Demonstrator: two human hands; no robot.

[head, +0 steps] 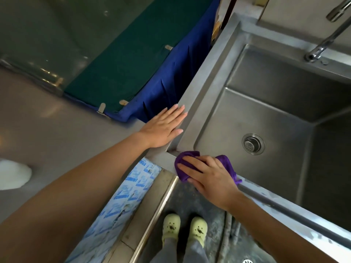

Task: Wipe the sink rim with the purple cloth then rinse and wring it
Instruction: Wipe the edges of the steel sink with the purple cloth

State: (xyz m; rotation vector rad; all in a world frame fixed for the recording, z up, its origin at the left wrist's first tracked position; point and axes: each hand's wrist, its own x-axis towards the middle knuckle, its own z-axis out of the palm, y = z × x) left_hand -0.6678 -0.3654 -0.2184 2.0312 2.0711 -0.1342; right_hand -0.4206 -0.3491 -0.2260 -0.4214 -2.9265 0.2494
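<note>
Right hand (210, 177) presses the purple cloth (225, 160) onto the sink rim (198, 92) corner, fingers spread flat. Left hand (163, 128) rests flat on the rim, fingers straight.

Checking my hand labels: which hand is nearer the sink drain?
Right. The right hand presses the purple cloth on the sink rim at its front corner, near the drain; the left hand rests flat on the left side, farther away.

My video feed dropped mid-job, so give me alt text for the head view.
The right hand presses the purple cloth onto the near-left corner of the sink rim, while the left hand lies flat on the rim's left edge. A drain strainer sits in the basin floor; the faucet stands at the far side.
</note>
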